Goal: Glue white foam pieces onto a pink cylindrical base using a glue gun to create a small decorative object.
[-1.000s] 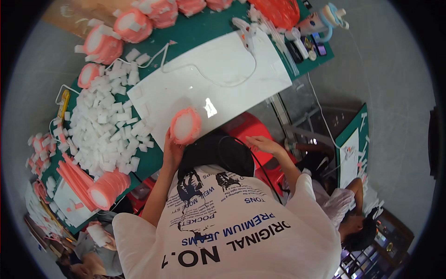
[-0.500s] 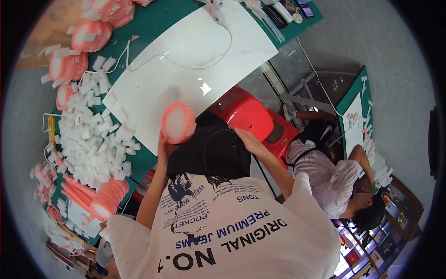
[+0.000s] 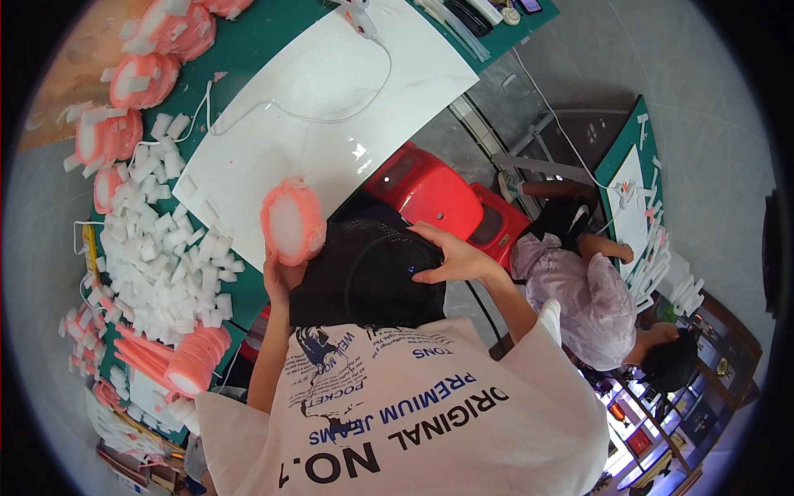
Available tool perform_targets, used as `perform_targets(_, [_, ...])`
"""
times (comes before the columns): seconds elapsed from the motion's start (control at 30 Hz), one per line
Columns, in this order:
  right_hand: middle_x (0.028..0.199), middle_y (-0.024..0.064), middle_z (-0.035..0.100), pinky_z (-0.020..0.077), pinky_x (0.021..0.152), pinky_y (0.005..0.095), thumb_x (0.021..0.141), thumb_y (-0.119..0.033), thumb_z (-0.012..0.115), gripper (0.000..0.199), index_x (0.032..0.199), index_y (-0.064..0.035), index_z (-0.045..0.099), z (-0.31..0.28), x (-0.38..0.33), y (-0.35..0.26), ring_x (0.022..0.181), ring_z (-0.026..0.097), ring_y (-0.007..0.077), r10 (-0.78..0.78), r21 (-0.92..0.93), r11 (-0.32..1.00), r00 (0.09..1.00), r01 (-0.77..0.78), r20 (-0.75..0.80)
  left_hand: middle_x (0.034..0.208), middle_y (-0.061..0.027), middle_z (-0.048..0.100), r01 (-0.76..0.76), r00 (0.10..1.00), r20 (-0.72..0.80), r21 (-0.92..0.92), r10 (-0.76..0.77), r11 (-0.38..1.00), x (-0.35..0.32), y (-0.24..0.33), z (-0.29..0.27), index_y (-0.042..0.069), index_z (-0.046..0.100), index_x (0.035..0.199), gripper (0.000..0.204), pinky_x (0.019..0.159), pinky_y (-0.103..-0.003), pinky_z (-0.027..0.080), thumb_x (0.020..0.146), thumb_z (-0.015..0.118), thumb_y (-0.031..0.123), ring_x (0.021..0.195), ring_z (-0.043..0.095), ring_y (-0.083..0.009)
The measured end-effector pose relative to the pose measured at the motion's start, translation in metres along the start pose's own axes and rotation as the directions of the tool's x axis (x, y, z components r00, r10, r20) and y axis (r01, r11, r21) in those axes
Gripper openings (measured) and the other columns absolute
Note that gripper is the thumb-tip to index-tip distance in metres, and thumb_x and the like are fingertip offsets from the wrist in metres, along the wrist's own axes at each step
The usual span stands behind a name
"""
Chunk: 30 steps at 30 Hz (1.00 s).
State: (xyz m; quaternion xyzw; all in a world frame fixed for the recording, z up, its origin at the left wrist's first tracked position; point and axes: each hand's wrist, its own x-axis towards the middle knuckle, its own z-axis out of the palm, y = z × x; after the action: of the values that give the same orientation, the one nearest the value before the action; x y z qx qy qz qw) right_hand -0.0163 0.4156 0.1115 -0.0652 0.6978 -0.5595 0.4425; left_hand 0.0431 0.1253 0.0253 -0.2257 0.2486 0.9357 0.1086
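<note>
Left hand [image 3: 281, 277] fingers gripping pink foam disc [image 3: 293, 221] at board edge [image 3: 248, 217]; right hand [image 3: 451, 255] fingers open.

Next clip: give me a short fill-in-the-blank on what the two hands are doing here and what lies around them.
1. The left hand holds up a round ____ foam ring with a white centre.
2. The right hand rests on a ____ mesh fabric piece.
3. The heap of small foam blocks on the green table is ____ in colour.
4. A thin white cable crosses the ____ rectangular board.

Missing words: pink; black; white; white
</note>
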Motion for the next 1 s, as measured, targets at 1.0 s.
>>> perform_targets(1.0, [0.074, -0.0013, 0.054, 0.0412, 0.058, 0.0209, 0.081, -0.024, 0.053, 0.023, 0.093, -0.0037, 0.055, -0.112, 0.155, -0.003, 0.064, 0.05, 0.0064, -0.216, -0.029, 0.976, 0.925, 0.218, -0.314, 0.117, -0.0105, 0.041, -0.2, 0.958, -0.193, 0.088, 0.213, 0.976, 0.027, -0.021, -0.034, 0.014, 0.021, 0.128, 0.062, 0.083, -0.037, 0.04, 0.075, 0.053, 0.014, 0.101, 0.045, -0.024])
